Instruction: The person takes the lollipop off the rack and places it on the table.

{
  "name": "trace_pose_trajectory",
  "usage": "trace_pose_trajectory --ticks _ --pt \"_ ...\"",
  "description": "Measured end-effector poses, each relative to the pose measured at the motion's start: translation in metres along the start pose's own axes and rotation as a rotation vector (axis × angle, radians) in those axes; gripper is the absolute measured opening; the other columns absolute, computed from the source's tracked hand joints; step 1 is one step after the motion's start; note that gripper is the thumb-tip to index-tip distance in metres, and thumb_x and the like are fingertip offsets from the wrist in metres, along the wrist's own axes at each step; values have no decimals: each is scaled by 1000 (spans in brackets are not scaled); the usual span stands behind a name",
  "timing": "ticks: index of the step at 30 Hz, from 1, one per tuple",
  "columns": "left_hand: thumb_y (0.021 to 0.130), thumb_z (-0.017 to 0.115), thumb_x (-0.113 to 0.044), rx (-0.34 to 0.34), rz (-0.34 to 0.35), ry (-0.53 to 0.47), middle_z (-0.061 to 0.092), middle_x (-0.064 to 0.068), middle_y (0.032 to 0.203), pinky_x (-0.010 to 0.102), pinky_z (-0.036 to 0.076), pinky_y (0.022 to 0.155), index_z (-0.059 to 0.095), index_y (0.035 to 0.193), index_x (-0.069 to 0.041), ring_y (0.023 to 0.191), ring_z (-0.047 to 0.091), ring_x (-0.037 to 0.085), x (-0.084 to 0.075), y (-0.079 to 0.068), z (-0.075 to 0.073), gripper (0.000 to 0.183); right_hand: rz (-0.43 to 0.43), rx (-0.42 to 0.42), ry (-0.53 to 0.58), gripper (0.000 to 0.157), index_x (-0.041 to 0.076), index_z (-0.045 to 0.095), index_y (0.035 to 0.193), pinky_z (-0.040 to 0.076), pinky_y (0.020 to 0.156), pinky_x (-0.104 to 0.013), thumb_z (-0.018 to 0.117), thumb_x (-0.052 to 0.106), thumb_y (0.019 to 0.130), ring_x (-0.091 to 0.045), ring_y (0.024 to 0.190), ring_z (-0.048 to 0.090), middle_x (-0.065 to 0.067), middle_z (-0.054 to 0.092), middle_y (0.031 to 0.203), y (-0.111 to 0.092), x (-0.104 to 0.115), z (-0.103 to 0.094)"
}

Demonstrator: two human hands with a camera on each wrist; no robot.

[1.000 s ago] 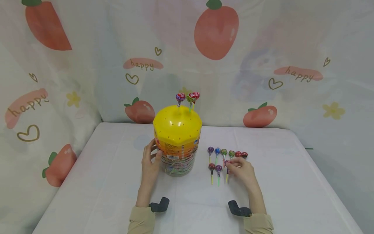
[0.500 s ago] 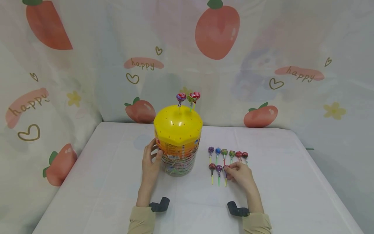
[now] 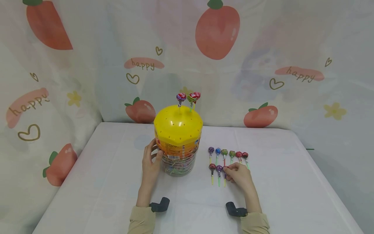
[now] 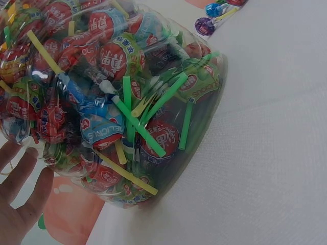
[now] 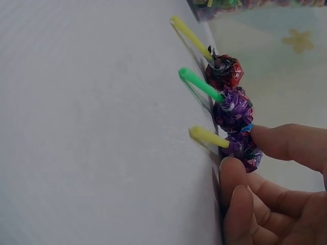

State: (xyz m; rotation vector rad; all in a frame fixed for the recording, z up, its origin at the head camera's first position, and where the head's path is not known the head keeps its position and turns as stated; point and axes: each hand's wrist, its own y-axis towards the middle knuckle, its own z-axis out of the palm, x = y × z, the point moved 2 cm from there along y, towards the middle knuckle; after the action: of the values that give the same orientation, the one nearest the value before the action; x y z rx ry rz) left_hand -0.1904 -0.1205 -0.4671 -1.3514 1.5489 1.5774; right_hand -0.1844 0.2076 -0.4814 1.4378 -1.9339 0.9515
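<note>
A clear jar of lollipops [image 3: 178, 164] with a yellow domed lid [image 3: 175, 122] stands upright on the table. My left hand [image 3: 151, 167] holds the jar's left side, thumb at the front and fingers curved around behind. Many wrapped lollipops show through its wall in the left wrist view. My right hand [image 3: 240, 175] pinches a purple-wrapped lollipop [image 5: 244, 153] by its head between thumb and fingers. It lies low at the table with its yellow stick toward me, right beside another purple lollipop [image 5: 234, 112] with a green stick. A dark red lollipop [image 5: 225, 71] lies beyond that one.
Behind the front row, a back row includes a blue lollipop [image 3: 218, 151] and a red lollipop [image 3: 238, 154]. Three lollipops, one with a purple head [image 3: 181, 97], stand upright in the lid's small holes. A printed cloth [image 3: 187, 74] hangs behind the white table [image 3: 102, 182].
My right hand has moved slightly left with the pinched purple lollipop, bringing it close beside its neighbour in the front row. My left hand stays on the jar.
</note>
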Motion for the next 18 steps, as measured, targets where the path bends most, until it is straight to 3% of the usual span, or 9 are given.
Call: trace_pose_trajectory --ticks 7,11,14,18 --pt "94 57 -7 5 -40 5 47 12 138 50 43 101 38 147 -14 127 47 28 -3 1 0 57 4 -19 -38 33 -4 62 104 48 53 -22 66 25 89 -10 58 60 -5 64 70 -1 0 -3" --pt "95 56 -8 13 -44 26 47 16 138 40 44 100 37 146 -6 126 48 32 -27 -1 -3 54 -1 -30 -46 33 -3 62 105 48 54 -22 65 26 89 -11 58 61 -4 64 70 -1 2 -6" --pt "95 56 -12 8 -25 25 48 13 137 41 45 99 38 146 -10 126 48 28 -25 -2 -3 54 -9 -43 -55 33 -2 62 106 48 54 -22 64 27 90 -12 59 61 -4 64 70 -1 4 -7" --pt "96 57 -18 -3 -5 8 48 7 137 50 44 99 39 146 -21 126 48 23 0 1 0 54 -29 -63 -84 35 -2 63 107 42 57 -24 63 28 90 -15 61 60 -7 65 72 -4 10 -10"
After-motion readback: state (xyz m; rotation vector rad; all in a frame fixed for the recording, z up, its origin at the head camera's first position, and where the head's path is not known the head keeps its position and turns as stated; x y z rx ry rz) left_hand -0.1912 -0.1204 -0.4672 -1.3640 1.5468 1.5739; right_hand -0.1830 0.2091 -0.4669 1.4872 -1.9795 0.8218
